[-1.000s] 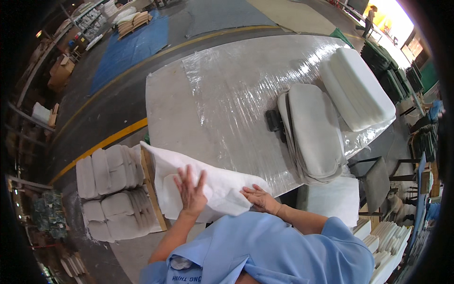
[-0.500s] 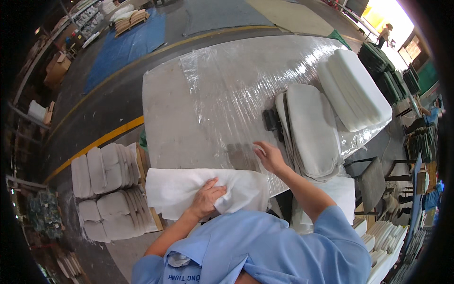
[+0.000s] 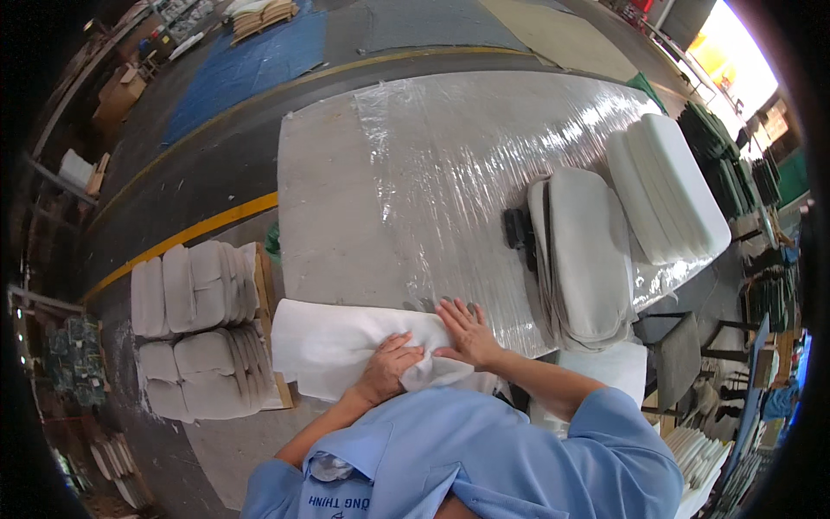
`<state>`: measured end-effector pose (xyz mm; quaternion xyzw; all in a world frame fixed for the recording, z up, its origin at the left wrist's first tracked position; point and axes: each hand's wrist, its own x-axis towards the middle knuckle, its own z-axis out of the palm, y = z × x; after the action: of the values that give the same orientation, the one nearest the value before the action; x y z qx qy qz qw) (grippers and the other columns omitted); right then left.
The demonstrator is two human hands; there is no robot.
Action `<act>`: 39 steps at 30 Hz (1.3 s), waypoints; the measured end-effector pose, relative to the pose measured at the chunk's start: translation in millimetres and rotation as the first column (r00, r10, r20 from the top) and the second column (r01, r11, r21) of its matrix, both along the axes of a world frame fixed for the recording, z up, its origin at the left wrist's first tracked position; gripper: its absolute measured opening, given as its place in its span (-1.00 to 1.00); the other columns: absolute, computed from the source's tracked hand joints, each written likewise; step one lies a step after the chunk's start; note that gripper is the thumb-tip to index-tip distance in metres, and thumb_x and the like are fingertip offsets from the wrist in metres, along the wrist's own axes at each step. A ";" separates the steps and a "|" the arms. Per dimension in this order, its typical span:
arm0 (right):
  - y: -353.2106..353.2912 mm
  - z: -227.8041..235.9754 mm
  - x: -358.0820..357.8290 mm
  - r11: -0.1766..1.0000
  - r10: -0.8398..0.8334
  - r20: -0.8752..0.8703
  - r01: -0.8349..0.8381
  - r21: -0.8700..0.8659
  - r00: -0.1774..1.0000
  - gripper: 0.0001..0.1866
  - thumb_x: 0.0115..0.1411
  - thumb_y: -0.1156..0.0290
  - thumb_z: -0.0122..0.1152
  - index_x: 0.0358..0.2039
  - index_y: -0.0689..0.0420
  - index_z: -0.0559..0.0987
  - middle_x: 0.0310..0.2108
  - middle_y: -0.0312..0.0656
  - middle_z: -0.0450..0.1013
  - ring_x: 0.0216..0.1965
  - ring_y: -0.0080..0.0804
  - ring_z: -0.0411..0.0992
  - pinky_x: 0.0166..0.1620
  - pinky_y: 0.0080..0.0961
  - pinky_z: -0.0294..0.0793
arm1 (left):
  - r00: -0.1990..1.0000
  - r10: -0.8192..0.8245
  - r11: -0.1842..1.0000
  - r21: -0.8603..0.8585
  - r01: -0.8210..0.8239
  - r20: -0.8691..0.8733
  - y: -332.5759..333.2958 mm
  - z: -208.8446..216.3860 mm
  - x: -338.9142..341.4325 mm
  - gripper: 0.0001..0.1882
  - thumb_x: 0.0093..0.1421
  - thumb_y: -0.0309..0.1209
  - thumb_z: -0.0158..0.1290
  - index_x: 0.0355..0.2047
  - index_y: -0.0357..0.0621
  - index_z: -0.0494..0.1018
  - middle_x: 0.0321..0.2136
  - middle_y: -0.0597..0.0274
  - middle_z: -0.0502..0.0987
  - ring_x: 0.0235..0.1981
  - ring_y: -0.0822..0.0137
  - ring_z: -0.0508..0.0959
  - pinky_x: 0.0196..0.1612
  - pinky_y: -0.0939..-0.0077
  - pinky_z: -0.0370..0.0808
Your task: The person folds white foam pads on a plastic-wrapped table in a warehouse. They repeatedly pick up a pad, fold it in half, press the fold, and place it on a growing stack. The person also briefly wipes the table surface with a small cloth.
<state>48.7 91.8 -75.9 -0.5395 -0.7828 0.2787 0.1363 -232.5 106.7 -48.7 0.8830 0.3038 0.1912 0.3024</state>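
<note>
A soft white padded cloth [image 3: 324, 337] lies along the table's near edge, its surface creased between my hands. My left hand [image 3: 389, 370] presses on its middle with fingers bent and drawn together, gathering a fold. Just to the right, my right hand [image 3: 468, 336] lies palm down on the cloth's right part, fingers spread toward the far side. The cloth's near edge is partly hidden by my shirt and forearms.
Plastic film covers the table [image 3: 328, 173]. On its right stand a stack of grey pads [image 3: 588, 251] and a stack of white pads [image 3: 670, 186], with a black object [image 3: 516, 229] beside the grey ones. Bundled pale pads [image 3: 203, 290] sit low at left. A chair [image 3: 679, 355] stands at right.
My right hand has come down and left from above the table onto the white cloth. The left hand stays on the cloth. The whole view has shifted slightly.
</note>
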 end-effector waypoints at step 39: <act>86.4 22.0 -136.8 0.981 0.176 0.235 -0.152 -0.119 0.956 0.19 0.21 -0.32 0.31 0.63 -0.20 -0.13 0.64 -0.07 -0.20 0.61 0.24 -0.25 0.45 0.55 -0.17 | 0.832 0.540 0.836 0.188 -0.515 -0.125 -43.7 6.9 -58.9 -0.28 0.07 -0.40 0.21 0.31 -0.10 0.44 0.33 0.12 0.43 0.44 -0.15 0.28 0.47 -0.22 0.17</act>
<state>-88.1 178.2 -53.9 -0.5089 -0.8209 0.2589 -0.0118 -291.5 63.0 -41.8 0.7974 0.5461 0.2118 0.1448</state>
